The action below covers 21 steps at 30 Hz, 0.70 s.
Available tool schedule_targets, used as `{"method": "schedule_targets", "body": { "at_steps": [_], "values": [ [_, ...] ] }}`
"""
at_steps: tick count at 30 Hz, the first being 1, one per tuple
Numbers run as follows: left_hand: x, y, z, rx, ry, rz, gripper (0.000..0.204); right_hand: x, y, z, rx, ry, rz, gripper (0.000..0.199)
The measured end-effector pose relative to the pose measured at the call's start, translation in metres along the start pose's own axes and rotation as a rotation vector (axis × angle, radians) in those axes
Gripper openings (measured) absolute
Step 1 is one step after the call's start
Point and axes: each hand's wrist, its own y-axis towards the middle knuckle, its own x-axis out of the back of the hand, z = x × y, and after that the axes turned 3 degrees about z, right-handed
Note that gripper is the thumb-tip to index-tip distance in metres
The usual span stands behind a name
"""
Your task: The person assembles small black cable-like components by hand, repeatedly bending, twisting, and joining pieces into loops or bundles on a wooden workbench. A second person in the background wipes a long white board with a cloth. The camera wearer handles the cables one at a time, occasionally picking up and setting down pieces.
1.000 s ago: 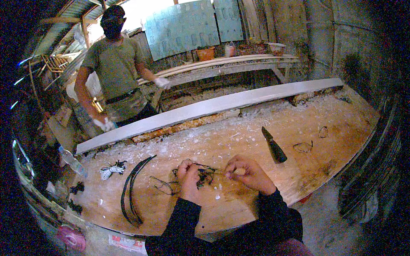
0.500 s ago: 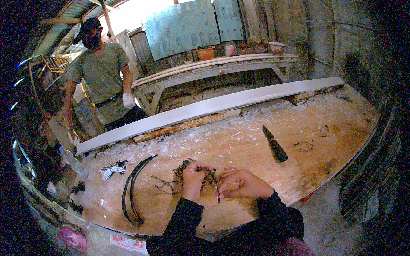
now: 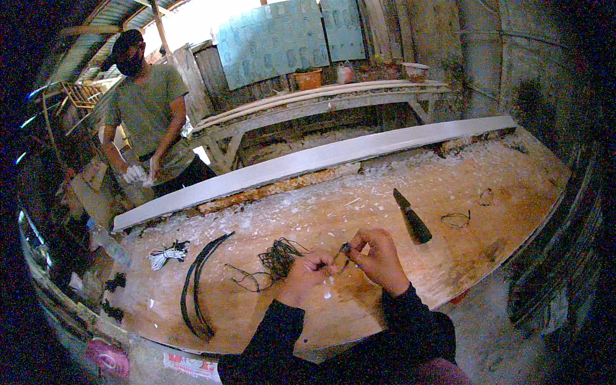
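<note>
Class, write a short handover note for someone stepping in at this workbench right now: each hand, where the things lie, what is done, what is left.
Left hand: pinching thin dark wire.
Right hand: pinching a small dark piece on the same strand.
Wire bundle: on the wooden bench, just left of the hands.
Dark pointed tool: lies untouched, to the right.
Done: cannot tell.
Left: most of the bundle looks tangled.
</note>
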Motion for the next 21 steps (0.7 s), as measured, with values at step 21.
{"method": "schedule_targets", "body": {
  "at_steps": [21],
  "values": [
    [0.003,-0.010,-0.004,0.122,-0.132,0.043,0.021,0.004,0.005,0.002,0.040,-0.200,-0.358,0.011]
  ]
}}
